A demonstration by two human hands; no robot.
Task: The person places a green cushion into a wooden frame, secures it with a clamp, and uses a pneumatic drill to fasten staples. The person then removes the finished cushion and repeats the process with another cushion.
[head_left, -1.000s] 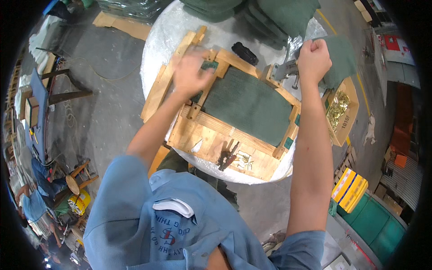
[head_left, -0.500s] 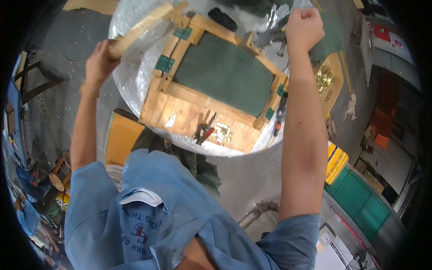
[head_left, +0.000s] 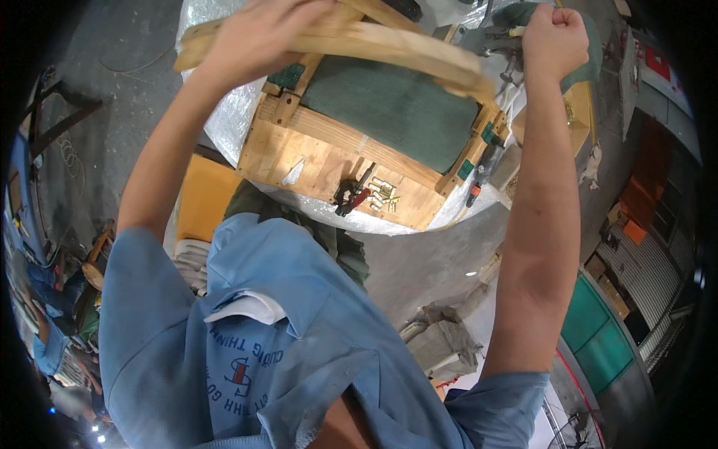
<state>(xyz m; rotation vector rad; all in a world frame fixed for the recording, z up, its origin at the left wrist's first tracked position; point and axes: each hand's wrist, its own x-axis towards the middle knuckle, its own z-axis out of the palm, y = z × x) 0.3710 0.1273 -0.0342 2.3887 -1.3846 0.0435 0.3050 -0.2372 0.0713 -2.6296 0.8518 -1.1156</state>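
My left hand, blurred, is closed around a long, slightly curved wooden slat. The slat lies across the upper part of a wooden frame that surrounds a dark green panel. Whether it touches the frame cannot be told. At the upper right my right hand makes a fist beside a grey metal tool; what it grips, if anything, is hidden. On the frame's near board rest a dark tool with a red part and several small brass-coloured pieces.
Clear plastic wrap covers the round table under the frame. A white scrap sits on the board. Past the frame's right side is an orange-tipped tool, with a cardboard box beyond. A yellow-orange panel stands at the table's near left.
My left hand has swung the slat rightward from the table's left side across the top of the frame. My right fist has shifted slightly right in view.
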